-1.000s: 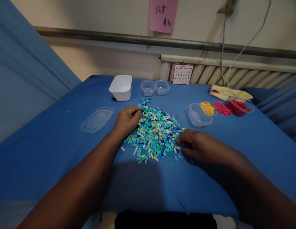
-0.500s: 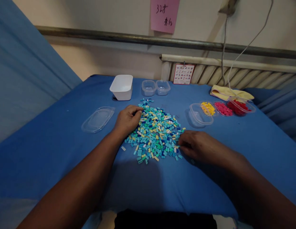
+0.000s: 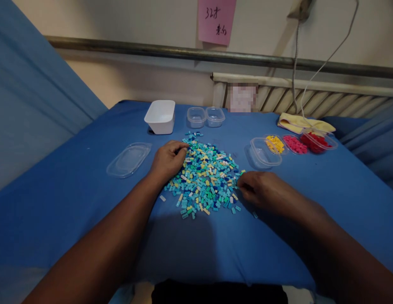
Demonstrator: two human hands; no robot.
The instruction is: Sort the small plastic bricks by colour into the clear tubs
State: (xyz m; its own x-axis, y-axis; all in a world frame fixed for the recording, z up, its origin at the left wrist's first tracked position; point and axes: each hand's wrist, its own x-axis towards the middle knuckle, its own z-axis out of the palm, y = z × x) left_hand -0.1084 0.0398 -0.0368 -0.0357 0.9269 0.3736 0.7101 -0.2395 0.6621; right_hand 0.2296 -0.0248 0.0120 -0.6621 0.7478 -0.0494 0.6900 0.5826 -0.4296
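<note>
A heap of small toy building bricks (image 3: 206,177), in turquoise, green, dark blue, pale yellow and white, lies spread on a blue cloth. My left hand (image 3: 168,159) rests at the heap's upper left edge, fingers curled and thumb close beside the forefinger; its fingertips are hidden. At the right edge, my right hand (image 3: 260,188) has its fingers drawn together near the bricks. Whatever either hand may hold cannot be made out. One loose turquoise brick (image 3: 255,215) lies just below the right hand.
Behind the heap stand a white tub (image 3: 160,117) and two clear containers (image 3: 196,117). A clear lid (image 3: 129,160) lies left. To the right are a clear container (image 3: 265,157), yellow bricks (image 3: 275,144), pink bricks (image 3: 294,144), red bricks (image 3: 314,142) and a yellow cloth (image 3: 306,122).
My right hand has shifted slightly, its fingers drawn closer together, and the loose brick beneath it shows more. My left hand stays at the heap's edge. The whole view has moved slightly.
</note>
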